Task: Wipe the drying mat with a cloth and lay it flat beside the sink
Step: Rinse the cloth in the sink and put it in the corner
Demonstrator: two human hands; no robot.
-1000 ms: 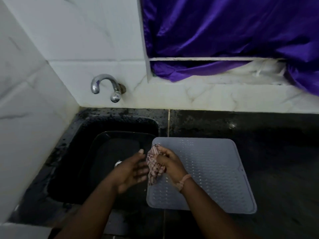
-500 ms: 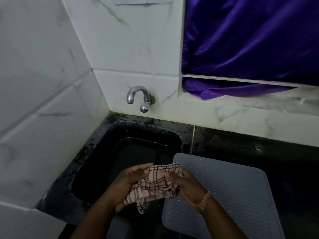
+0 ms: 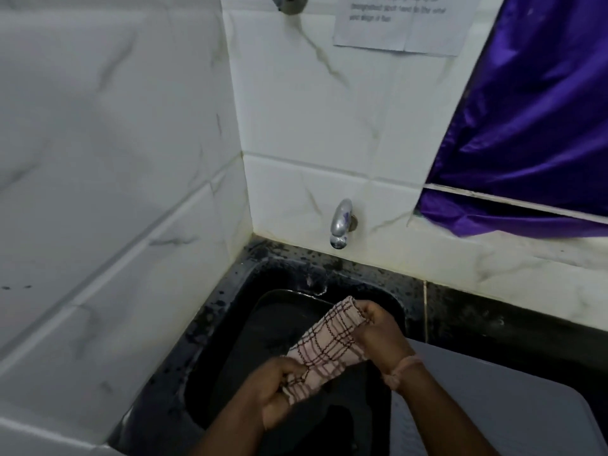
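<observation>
Grey silicone drying mat (image 3: 513, 406): lying flat on the black counter (image 3: 513, 320) just right of the sink (image 3: 256, 343), so placement looks done. Checked cloth (image 3: 325, 347): stretched taut over the basin, left hand (image 3: 276, 393) gripping its lower end, right hand (image 3: 378, 330) clamped on its upper end; seemingly being wrung. Whether wiping is finished cannot be told. Tap (image 3: 340, 223) on the tiled wall beyond.

Pinkish cotton cloth with dark check lines (image 3: 329, 348): rolled into a tight bundle, tilted, held up above the black sink basin (image 3: 230, 350). Grey rectangular silicone drying mat (image 3: 500, 403): flat on the worktop, left edge at the sink's right rim.
</observation>
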